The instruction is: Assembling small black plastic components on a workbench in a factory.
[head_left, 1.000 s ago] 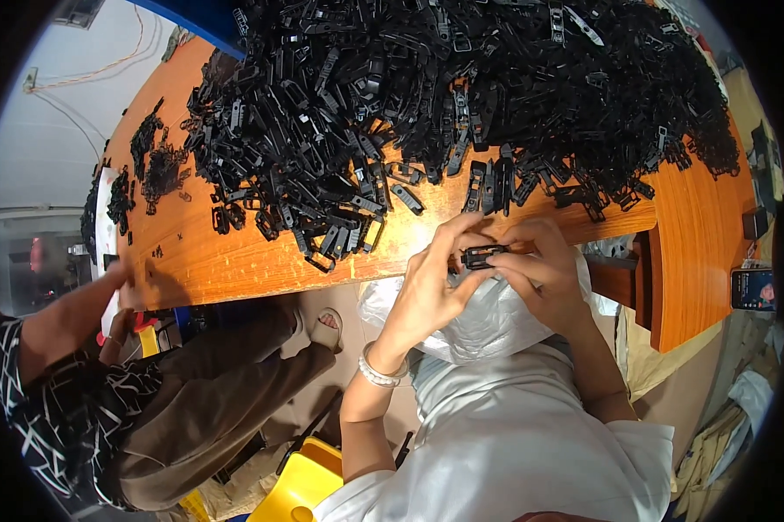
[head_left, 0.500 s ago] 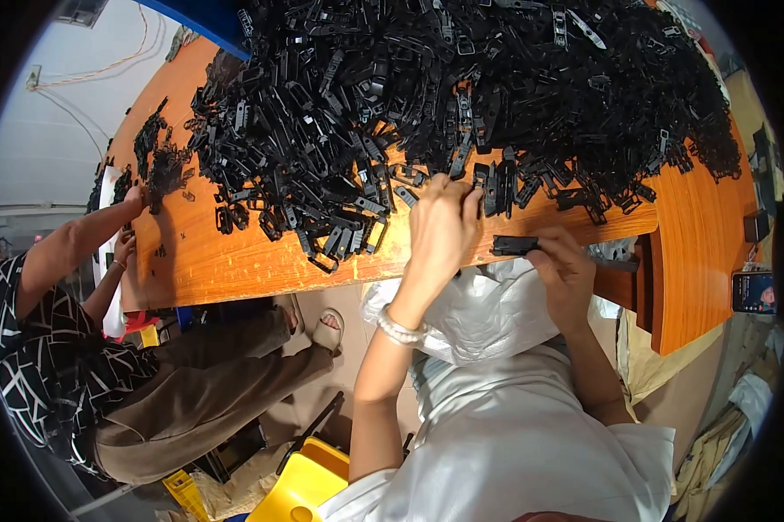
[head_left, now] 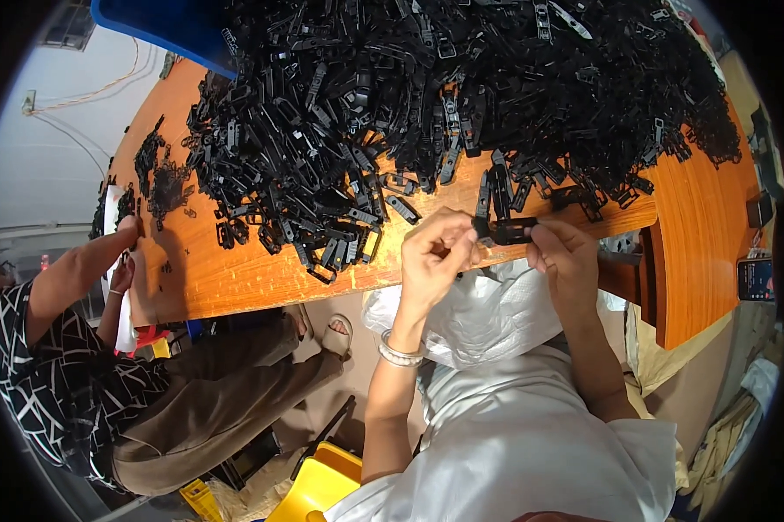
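Note:
Near the table's front edge my two hands are close together. My right hand [head_left: 566,259] pinches a black rectangular plastic part [head_left: 515,231] by its right end. My left hand [head_left: 437,257], with a pale bracelet [head_left: 401,355] on its wrist, closes its fingertips on a small black plastic piece [head_left: 481,228]. This piece meets or almost meets the left end of the rectangular part; I cannot tell whether they are joined. A few slim black parts [head_left: 498,187] lie just beyond my hands, before a large heap of black plastic parts [head_left: 322,130].
A blue bin [head_left: 166,30] stands at the table's far left. A white plastic sack [head_left: 462,322] hangs below the edge by my lap. On the left a co-worker's arm [head_left: 83,265] reaches to smaller parts. A yellow bin [head_left: 318,483] is low down; a phone [head_left: 755,279] is far right.
My left hand has drawn back from the loose parts toward my right hand and now grips a small black piece. The part in my right hand has moved slightly away from me.

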Motion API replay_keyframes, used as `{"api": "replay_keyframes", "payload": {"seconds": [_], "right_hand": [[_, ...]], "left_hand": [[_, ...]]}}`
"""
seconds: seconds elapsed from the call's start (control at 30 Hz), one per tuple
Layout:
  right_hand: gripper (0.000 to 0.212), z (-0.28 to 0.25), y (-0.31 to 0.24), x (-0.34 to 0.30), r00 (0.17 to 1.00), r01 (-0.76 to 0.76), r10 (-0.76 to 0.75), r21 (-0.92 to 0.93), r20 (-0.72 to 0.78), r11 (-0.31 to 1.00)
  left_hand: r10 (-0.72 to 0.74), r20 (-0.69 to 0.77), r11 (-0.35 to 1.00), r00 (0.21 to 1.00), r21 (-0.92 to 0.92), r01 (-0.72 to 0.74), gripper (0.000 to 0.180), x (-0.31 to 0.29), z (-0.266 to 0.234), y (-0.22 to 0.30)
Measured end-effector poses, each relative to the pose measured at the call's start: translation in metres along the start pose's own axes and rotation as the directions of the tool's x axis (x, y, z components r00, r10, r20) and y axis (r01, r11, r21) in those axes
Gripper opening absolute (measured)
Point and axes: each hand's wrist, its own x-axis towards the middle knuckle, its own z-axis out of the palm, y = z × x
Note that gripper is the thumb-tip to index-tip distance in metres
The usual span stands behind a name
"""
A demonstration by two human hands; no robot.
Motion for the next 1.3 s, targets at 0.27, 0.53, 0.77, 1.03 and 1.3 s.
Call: {"api": "replay_keyframes", "payload": {"seconds": [0.27,0.53,0.77,1.03,1.3], "right_hand": [[0.015,0.006,-0.002,-0.005,0.999,-0.034,0.036,-0.081,0.022,0.996],[0.011,0.017,-0.002,-0.012,0.999,0.036,-0.043,-0.244,-0.024,0.969],[0.007,0.015,0.004,-0.014,0.977,0.211,-0.194,-0.306,0.085,0.928],[0.007,0.018,0.006,-0.018,0.967,0.252,-0.247,-0.349,0.059,0.903],[0.009,0.011,0.01,-0.016,0.868,0.493,-0.456,-0.436,0.194,0.753]], "left_hand": [[0.243,-0.007,0.919,0.97,0.323,-0.227,0.023,-0.012,0.008,-0.005],[-0.108,0.02,0.993,0.994,-0.043,0.109,0.028,-0.029,0.005,0.013],[-0.181,-0.101,0.983,0.978,0.003,0.182,0.033,-0.03,0.016,0.025],[-0.157,-0.15,0.983,0.976,-0.124,0.139,0.032,-0.032,0.02,0.017],[-0.402,0.008,0.85,0.916,-0.37,0.376,0.018,-0.035,0.018,0.008]]}}
